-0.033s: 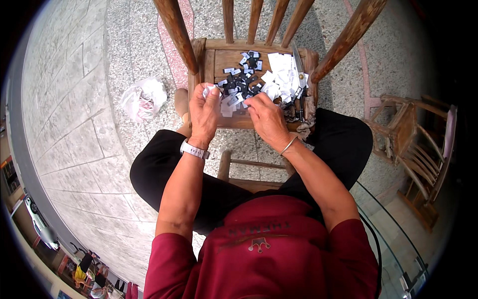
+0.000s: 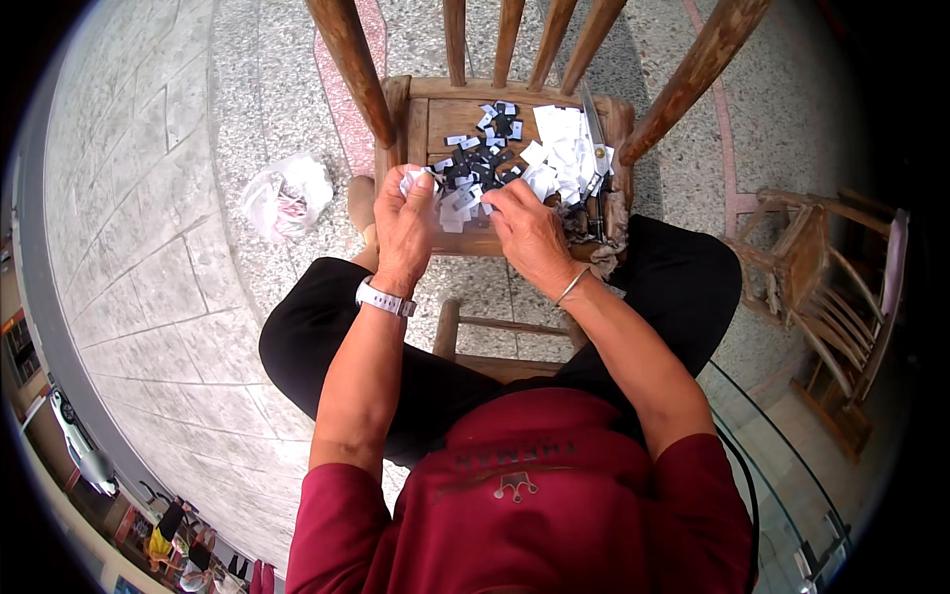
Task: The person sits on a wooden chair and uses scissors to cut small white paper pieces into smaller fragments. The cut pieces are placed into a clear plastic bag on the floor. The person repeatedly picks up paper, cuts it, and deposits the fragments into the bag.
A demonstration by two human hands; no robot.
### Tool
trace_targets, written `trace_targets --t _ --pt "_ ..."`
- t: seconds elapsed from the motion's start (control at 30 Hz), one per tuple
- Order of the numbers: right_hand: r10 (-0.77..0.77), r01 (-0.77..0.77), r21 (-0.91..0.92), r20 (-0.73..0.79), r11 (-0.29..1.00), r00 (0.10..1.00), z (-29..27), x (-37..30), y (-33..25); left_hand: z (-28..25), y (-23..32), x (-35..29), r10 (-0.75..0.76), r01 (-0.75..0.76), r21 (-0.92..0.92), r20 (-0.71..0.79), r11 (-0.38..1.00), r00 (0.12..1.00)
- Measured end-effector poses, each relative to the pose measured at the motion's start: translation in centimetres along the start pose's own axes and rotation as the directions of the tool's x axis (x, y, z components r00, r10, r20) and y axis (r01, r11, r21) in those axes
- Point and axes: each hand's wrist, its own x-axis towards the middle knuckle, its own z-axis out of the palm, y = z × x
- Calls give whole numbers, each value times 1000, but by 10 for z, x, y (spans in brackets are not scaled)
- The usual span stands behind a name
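Small black-and-white labels point(image 2: 477, 158) lie in a loose heap on the seat of a wooden chair point(image 2: 440, 111) in front of me. My left hand point(image 2: 404, 220), at the heap's left side, is closed with white slips point(image 2: 409, 182) pinched between thumb and fingers. At the near edge of the heap, my right hand point(image 2: 526, 226) has its thumb and fingertips together over pale labels point(image 2: 457, 206); what they grip, if anything, is too small to make out. To its right is a pile of white slips point(image 2: 562, 148). Scissors point(image 2: 600, 154) with dark handles lie beside that pile.
The chair's back slats point(image 2: 507, 45) rise at the far side. A crumpled grey-brown cloth point(image 2: 612, 233) hangs at the seat's near right corner. On the floor to the left is a white plastic bag point(image 2: 287, 198). Another wooden chair point(image 2: 821, 267) stands to the right.
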Motion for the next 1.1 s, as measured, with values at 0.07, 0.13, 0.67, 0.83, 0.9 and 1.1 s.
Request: trace_targets --t 0.07,0.13,0.67,0.83,0.9,1.1 --pt "-45 46 -63 19 997 999 4 9 2 5 9 -1 -84 73 -181 -53 981 995" --pt "-63 70 -133 56 989 996 13 17 12 0 12 -1 -120 105 -246 -47 963 992" --pt "76 -58 167 -106 984 991 -13 34 -34 5 9 -10 -339 357 -478 127 803 932" --pt "-111 118 87 -83 989 990 9 25 -50 13 4 -9 -363 375 -523 131 765 923" --pt "-134 138 68 -63 988 989 9 26 -50 13 5 -11 -352 353 -535 109 767 930" --pt "-144 147 92 -45 985 989 7 23 -51 24 14 -17 -327 345 -478 123 808 937"
